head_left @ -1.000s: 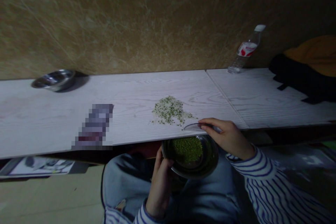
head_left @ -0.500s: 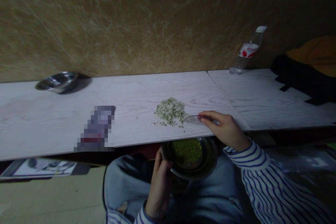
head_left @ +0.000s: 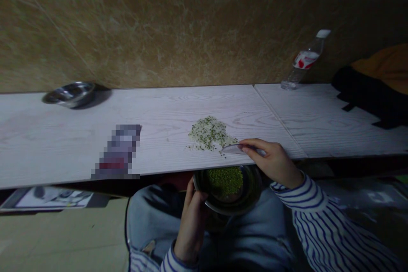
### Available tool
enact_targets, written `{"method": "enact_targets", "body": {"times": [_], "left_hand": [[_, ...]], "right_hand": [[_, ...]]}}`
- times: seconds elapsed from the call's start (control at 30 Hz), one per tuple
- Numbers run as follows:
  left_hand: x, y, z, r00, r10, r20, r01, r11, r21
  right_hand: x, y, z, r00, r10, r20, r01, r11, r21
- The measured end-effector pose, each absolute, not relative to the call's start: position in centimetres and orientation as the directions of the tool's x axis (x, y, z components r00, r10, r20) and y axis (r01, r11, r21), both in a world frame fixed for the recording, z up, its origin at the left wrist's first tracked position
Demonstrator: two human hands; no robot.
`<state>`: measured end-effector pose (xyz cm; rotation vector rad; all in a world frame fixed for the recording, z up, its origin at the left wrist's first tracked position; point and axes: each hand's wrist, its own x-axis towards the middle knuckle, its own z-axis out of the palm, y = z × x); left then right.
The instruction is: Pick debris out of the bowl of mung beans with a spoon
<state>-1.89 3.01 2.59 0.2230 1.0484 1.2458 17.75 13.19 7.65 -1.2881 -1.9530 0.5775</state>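
My right hand [head_left: 270, 159] pinches a thin, clear, rounded piece [head_left: 232, 149], perhaps plastic; its exact kind I cannot make out. Its tip lies at the lower right edge of a pile of white grains mixed with green beans [head_left: 208, 133] on the table. Below the table edge, my left hand [head_left: 194, 216] grips the left rim of a metal bowl [head_left: 251, 204]. Small green beans [head_left: 225, 180], like mung beans, lie inside this bowl, which is tilted over my lap.
The pale wood-grain table [head_left: 159, 106] runs along a marbled wall. An empty-looking metal bowl [head_left: 72, 95] stands at back left, near a blurred-out flat object [head_left: 119, 148]. At the right are a plastic bottle [head_left: 302, 61] and a black and orange cloth item [head_left: 372, 89].
My right hand and the clear piece have shifted slightly down and left. Some green beans and grains now spread rightward from the pile, above the piece. My left hand still holds the bowl.
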Motion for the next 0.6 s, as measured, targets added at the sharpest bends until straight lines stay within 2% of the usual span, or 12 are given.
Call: {"method": "enact_targets", "body": {"times": [0.6], "left_hand": [[-2.8, 2.9, 2.5, -0.095, 0.841, -0.532, -0.661, 0.346, 0.666]], "right_hand": [[16.3, 12.6, 7.7, -0.31, 0.896, 0.318, 0.564, 0.443, -0.697]]}}
